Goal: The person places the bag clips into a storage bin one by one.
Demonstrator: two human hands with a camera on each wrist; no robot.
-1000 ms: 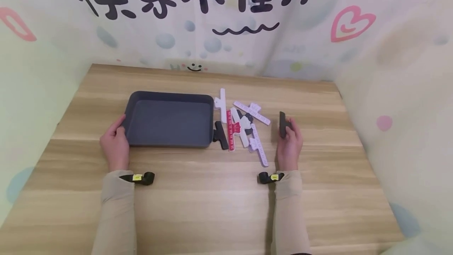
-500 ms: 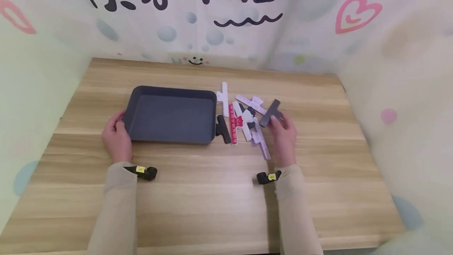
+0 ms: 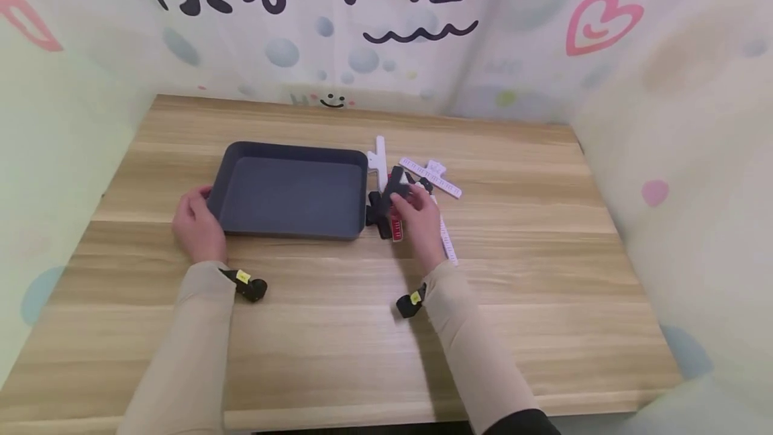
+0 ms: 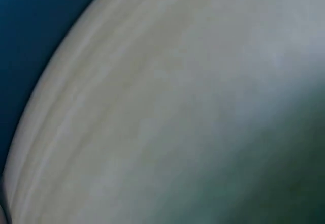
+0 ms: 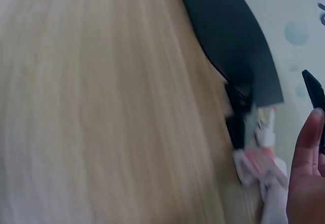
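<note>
My right hand (image 3: 421, 223) pinches a black bag clip (image 3: 394, 188) between thumb and fingers, raised over the pile just right of the dark baking tray (image 3: 296, 237). In the right wrist view, that black clip (image 5: 314, 89) stands above my thumb at the right edge. My left hand (image 3: 200, 227) holds the tray at its left side; some of its fingers are hidden. Beneath the held clip lie a red clip (image 3: 396, 228) and another black clip (image 3: 383, 225), both partly covered. The left wrist view is blurred and shows no hand clearly.
Near the tray's right end lies a white clip (image 3: 380, 163). Two pale purple clips, a back one (image 3: 431, 178) and a front one (image 3: 447, 240), lie farther right. All rest on the wooden table (image 3: 326, 327), with a printed cloth wall (image 3: 513, 66) behind.
My right hand has carried the black clip left, from the right of the pile to over the clips beside the tray. My left hand stays at the tray's left side.
</note>
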